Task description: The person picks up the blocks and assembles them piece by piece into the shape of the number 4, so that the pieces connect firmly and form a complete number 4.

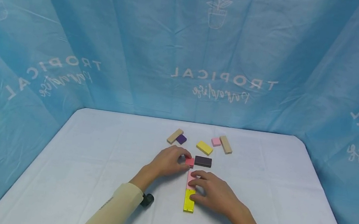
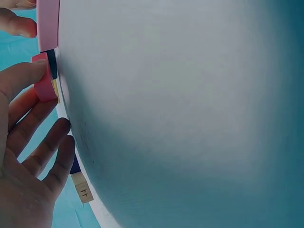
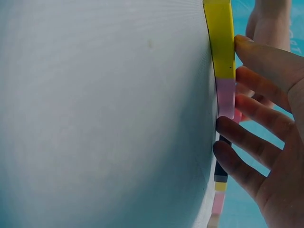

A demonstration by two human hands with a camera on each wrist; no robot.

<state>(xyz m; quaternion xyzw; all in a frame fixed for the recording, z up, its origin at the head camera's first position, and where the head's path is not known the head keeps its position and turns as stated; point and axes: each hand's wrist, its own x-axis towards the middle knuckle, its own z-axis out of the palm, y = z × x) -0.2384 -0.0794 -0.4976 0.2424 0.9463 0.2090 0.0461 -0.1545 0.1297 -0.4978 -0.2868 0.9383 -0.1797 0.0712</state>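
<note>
In the head view my left hand reaches in from the left and pinches a small red block between thumb and fingers. The left wrist view shows the thumb on one face of that red block, the last fingers spread away. A pink block and a yellow block lie end to end in a line toward me. Over them rests my right hand, fingertips at the pink block and thumb at the yellow one, fingers loosely extended. A black block lies crosswise just right of the red block.
Behind the hands lie another yellow block, a small pink block, a purple block and two wooden blocks, one on the left and one on the right. A blue printed curtain surrounds the white table.
</note>
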